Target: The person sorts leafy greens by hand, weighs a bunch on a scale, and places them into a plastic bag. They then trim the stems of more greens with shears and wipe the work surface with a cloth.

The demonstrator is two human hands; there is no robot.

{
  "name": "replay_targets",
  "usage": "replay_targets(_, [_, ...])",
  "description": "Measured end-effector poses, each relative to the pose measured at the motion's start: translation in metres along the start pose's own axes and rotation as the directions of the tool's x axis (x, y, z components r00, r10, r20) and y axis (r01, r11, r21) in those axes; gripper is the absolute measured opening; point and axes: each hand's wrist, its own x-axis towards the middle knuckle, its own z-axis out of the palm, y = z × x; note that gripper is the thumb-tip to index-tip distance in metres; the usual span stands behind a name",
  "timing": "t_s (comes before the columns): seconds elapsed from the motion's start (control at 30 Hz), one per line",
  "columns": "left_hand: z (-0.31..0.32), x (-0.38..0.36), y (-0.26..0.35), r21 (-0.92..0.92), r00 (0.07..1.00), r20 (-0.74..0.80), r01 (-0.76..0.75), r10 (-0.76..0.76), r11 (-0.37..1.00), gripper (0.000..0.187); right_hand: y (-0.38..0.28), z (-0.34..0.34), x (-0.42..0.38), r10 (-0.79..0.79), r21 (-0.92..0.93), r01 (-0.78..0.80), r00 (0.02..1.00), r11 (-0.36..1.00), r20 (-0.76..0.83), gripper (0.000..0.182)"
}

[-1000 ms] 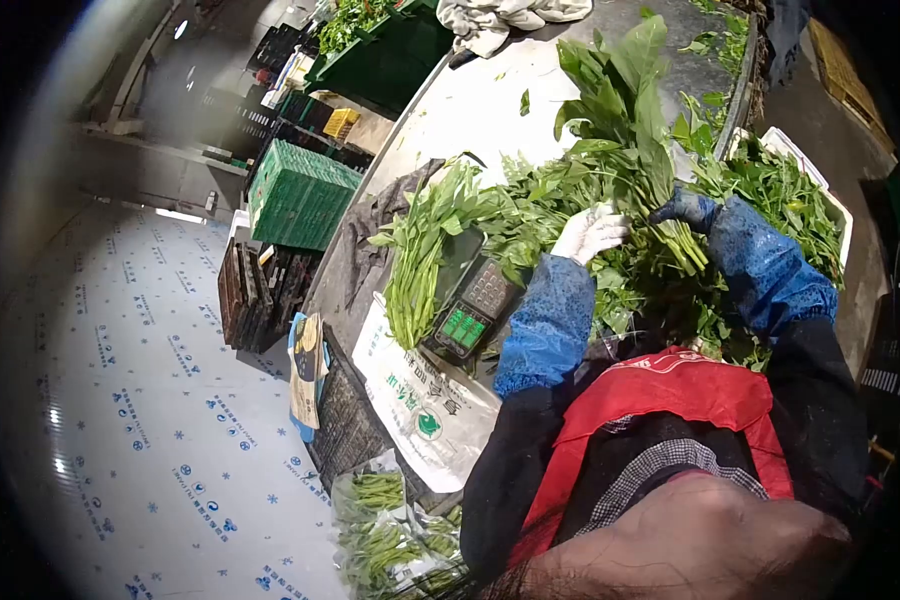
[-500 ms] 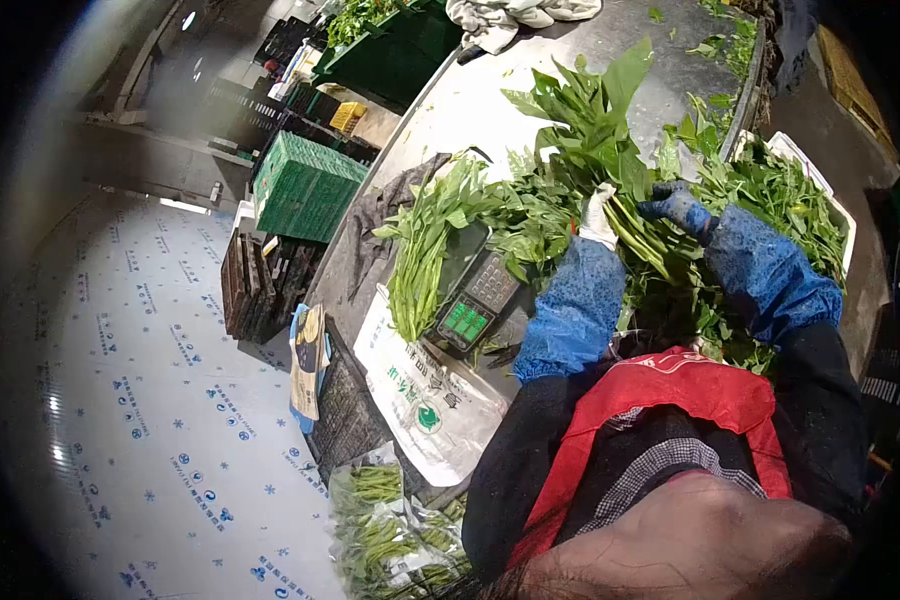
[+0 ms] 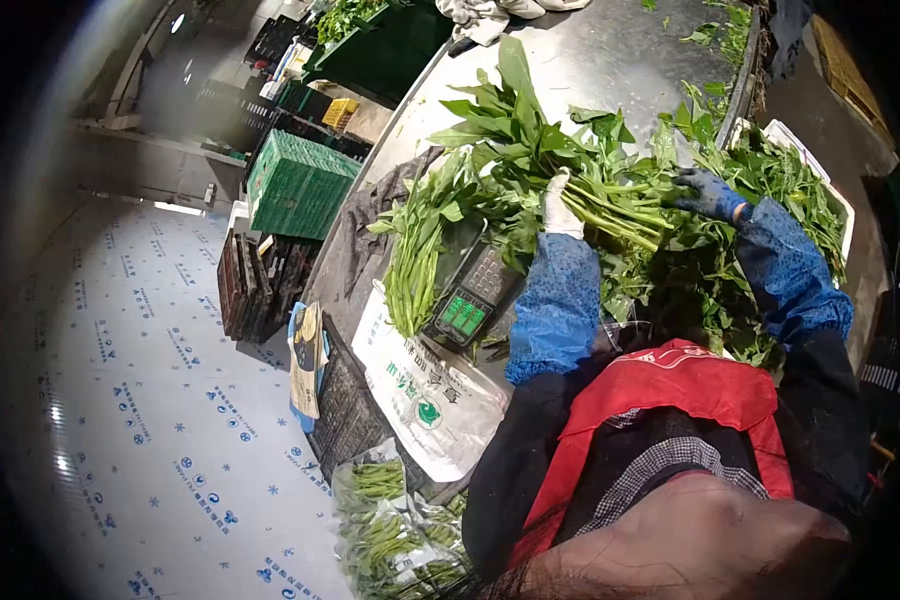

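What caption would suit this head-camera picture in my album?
A white-gloved left hand holds leafy green stems near a lit green display, the blue-gloved right hand open nearby.

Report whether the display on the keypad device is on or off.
On. The display glows green beside the keypad; its figures are too small to read.

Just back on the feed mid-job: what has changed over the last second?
The left hand moved left, carrying the leafy bunch toward the scale; its tops now lean left, stems right. The right hand, gripping the bunch at first, appears to have let go and is open, right of it. Unchanged: the lit scale, the bagged greens, the green crates.
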Motion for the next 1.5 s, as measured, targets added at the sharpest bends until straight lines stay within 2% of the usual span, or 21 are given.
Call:
replay_targets(0.13, [0.014,0.005,-0.025,0.02,0.995,-0.06,-0.077,0.078,0.997,0.029,-0.072,-0.002,0.006,-0.079,0.333,0.162,0.965,0.929,-0.249,0.047])
replay_targets(0.17, [0.011,0.012,-0.032,-0.029,1.0,0.016,-0.011,0.011,1.0,0.026,-0.081,0.004,0.01,-0.127,0.269,0.196,0.959,0.943,-0.252,0.045])
replay_targets(0.2, [0.024,0.009,-0.039,-0.045,0.993,-0.111,-0.032,0.027,0.998,0.021,-0.086,0.011,0.013,-0.176,0.206,0.229,0.952,0.951,-0.25,0.043])
replay_targets(0.37, [0.032,-0.002,-0.035,0.195,0.978,-0.186,-0.053,0.09,0.979,0.03,-0.062,0.012,0.028,-0.08,0.117,0.108,0.972,0.987,-0.219,0.03])
replay_targets(0.43, [0.045,-0.012,-0.034,0.538,0.871,-0.309,-0.172,0.382,0.825,0.034,-0.049,0.022,0.029,-0.23,0.008,0.248,0.908,0.969,-0.351,0.023])
replay_targets(0.47, [0.056,-0.016,-0.029,0.439,0.87,-0.307,-0.231,0.386,0.868,0.035,-0.046,0.018,0.028,-0.124,-0.08,0.116,0.986,0.99,-0.113,0.017])
replay_targets(0.5, [0.053,-0.015,-0.02,0.174,0.91,-0.355,-0.159,0.212,0.972,0.033,-0.026,0.026,0.026,-0.132,-0.125,0.115,0.982,0.986,-0.137,0.018])
replay_targets(0.53, [0.042,-0.016,-0.01,0.102,0.959,-0.223,-0.155,0.174,0.983,0.03,0.001,0.035,0.021,-0.14,-0.171,0.112,0.977,0.979,-0.161,0.02])
replay_targets(0.63, [0.039,-0.021,0.014,0.038,0.966,-0.232,-0.105,0.111,0.994,0.029,0.023,0.024,0.002,0.141,-0.306,-0.174,0.982,0.936,-0.129,0.019])
replay_targets(0.67, [0.044,-0.024,0.017,0.058,0.966,-0.217,-0.13,0.14,0.99,0.03,0.02,0.017,-0.005,-0.03,-0.527,-0.074,0.982,0.847,-0.186,0.018])
replay_targets(0.7, [0.039,-0.021,0.016,0.109,0.944,-0.268,-0.169,0.193,0.979,0.032,0.009,0.016,-0.002,-0.029,-0.527,-0.075,0.982,0.847,-0.187,0.018])
replay_targets(0.77, [0.043,-0.02,0.007,0.118,0.935,-0.266,-0.209,0.233,0.971,0.035,-0.016,0.009,0.005,0.048,-0.108,-0.083,0.954,0.991,-0.295,0.029])
replay_targets(0.83, [0.054,-0.021,-0.004,0.068,0.959,-0.206,-0.186,0.197,0.98,0.038,-0.055,0.008,0.009,-0.031,-0.076,0.005,0.937,0.997,-0.347,0.034])
replay_targets(0.9, [0.037,-0.002,-0.029,0.044,0.959,-0.23,-0.162,0.168,0.986,0.042,-0.084,0.015,0.017,-0.147,-0.078,0.125,0.848,0.989,-0.51,0.031])
replay_targets(1.0, [0.042,-0.002,-0.04,0.131,0.926,-0.307,-0.188,0.22,0.973,0.045,-0.072,0.029,0.032,-0.193,-0.047,0.192,0.889,0.98,-0.415,0.022])
replay_targets(1.1, [0.039,-0.008,-0.019,0.02,0.964,-0.242,-0.111,0.112,0.994,0.04,-0.047,0.021,0.025,-0.046,-0.076,0.02,0.935,0.997,-0.351,0.015])
replay_targets(1.17, [0.05,-0.022,-0.003,0.077,0.935,-0.281,-0.202,0.215,0.976,0.04,-0.009,0.023,0.023,0.118,-0.27,-0.17,0.973,0.948,-0.199,0.015])
replay_targets(1.27, [0.052,-0.026,0.009,0.154,0.876,-0.386,-0.248,0.289,0.957,0.037,0.01,0.011,0.008,0.098,-0.463,-0.169,0.98,0.87,-0.172,0.019])
replay_targets(1.3, [0.05,-0.025,0.009,0.153,0.878,-0.383,-0.247,0.288,0.957,0.037,0.0,0.003,0.009,0.134,-0.349,-0.178,0.98,0.92,-0.147,0.026])
replay_targets(1.47, [0.047,-0.016,-0.01,-0.003,0.995,-0.075,-0.069,0.069,0.998,0.033,-0.077,-0.01,0.023,-0.188,-0.107,0.155,0.843,0.982,-0.504,0.044])
replay_targets(1.5, [0.028,-0.004,-0.018,-0.02,0.985,-0.163,-0.062,0.058,0.998,0.031,-0.085,-0.008,0.029,-0.174,0.0,0.204,0.836,0.979,-0.521,0.04])
